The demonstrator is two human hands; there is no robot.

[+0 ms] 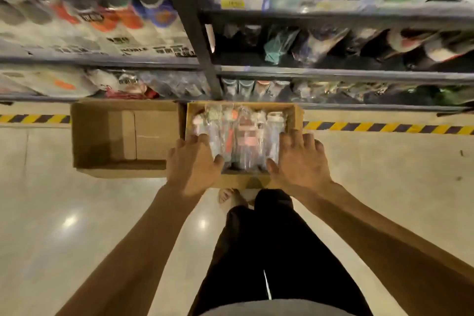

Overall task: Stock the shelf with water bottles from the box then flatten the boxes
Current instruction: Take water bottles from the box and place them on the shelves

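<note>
Reaching down now, both arms stretch over the open cardboard box [297, 114] on the floor [77, 226], right at the foot of the shelf [333, 73]. The left hand [195, 161] is spread wide over the box's left side, fingers straight and apart, thumb pointing in toward the load. The right hand [301, 159] mirrors it on the right side, fingers fanned, thumb angled inward. Neither hand is curled round anything (whether the palms actually touch the cardboard or the wrap, the blur won't let me say).

Between the two hands lie the water bottles [243, 141], packed side by side in clear wrap, caps toward the shelf, filling the box. Just to the left, and touching that box, an empty cardboard box [84, 133] sits with its top open and its bare bottom showing.

A yellow-and-black hazard stripe [384, 127] runs across the floor on either side of the two boxes. Up on the shelf, the lower tiers carry wrapped bottles and packaged goods, too blurred to name. On the near side of the full box, a bare foot [229, 197] peeks out beside black trousers [269, 251].
</note>
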